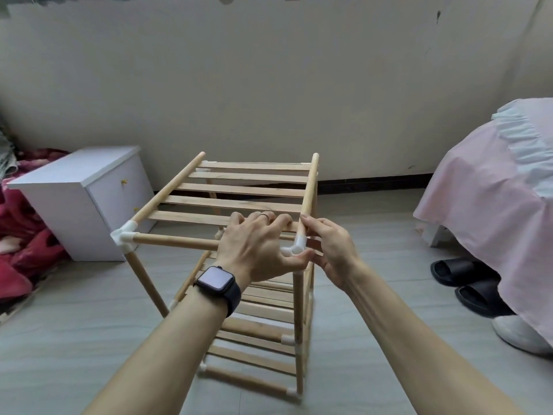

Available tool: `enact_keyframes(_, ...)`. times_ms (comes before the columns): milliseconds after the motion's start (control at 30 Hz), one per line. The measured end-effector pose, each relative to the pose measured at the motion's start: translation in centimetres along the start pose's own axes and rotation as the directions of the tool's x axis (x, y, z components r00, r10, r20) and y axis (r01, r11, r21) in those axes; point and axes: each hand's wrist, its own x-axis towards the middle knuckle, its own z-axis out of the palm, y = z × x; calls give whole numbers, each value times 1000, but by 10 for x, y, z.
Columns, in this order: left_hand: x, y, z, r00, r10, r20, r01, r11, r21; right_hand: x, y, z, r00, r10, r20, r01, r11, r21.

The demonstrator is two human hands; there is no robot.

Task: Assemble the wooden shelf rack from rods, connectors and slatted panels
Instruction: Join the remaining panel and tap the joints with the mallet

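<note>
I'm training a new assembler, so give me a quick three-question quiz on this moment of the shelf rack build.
1. True or false: the top slatted panel already sits atop the rack.
2. Which wrist wears the watch?
3. The right hand grips the right side rod: A at its far end; B at its middle; C just above the front corner connector.
Key: 1 true; 2 left; 3 C.
</note>
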Motion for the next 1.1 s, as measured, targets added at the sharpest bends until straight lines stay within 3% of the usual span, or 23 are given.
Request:
enact_keyframes(333, -1, 6, 0, 997, -4, -71, 5, 1000, 11, -13, 10, 8, 993, -30, -114, 36, 998, 44)
enact_keyframes(467, 6, 14, -5, 997, -70, 19, 70, 997, 17, -9, 0, 11, 992, -14, -122, 15, 1000, 10)
enact_keyframes(567, 12, 12, -14, 987, -35, 159, 57, 990, -131, -3, -17, 3, 993, 6, -115, -20, 993, -118)
enact_keyframes(633, 8, -8, -24, 992, -27, 125, 55, 972, -229, 1, -28, -7, 991, 19, -133, -43, 983, -179)
enact_keyframes(700, 0, -47, -35, 989, -150, 5, 146, 955, -257, 4, -40, -18, 985, 27, -169, -65, 972, -226)
enact_keyframes(767, -14, -94, -40, 938, -339, -74, 327, 934, -141, 10, -50, -28, 967, -51, -251, -54, 918, -394)
enact_keyframes(800, -22, -116, -41, 895, -442, -60, 436, 894, -102, 14, -54, -31, 946, -140, -294, -51, 828, -558)
enact_keyframes(867, -38, -149, -39, 746, -663, 71, 662, 725, -192, 15, -56, -27, 871, -387, -301, -57, 531, -846)
enact_keyframes(900, -44, -157, -36, 649, -737, 188, 751, 581, -314, 11, -54, -18, 828, -511, -232, -14, 394, -919)
enact_keyframes(967, -48, -160, -29, 506, -732, 456, 787, 175, -592, -2, -47, 17, 783, -623, -2, 170, 216, -962)
enact_keyframes(1000, -48, -157, -25, 479, -671, 566, 742, -34, -669, -9, -42, 38, 808, -575, 129, 263, 155, -952)
enact_keyframes(1033, -47, -150, -21, 487, -606, 630, 686, -181, -704, -15, -35, 59, 843, -475, 253, 331, 88, -939)
enact_keyframes(1100, -44, -140, -9, 523, -559, 643, 599, -297, -744, -19, -18, 95, 875, -237, 422, 407, -109, -907)
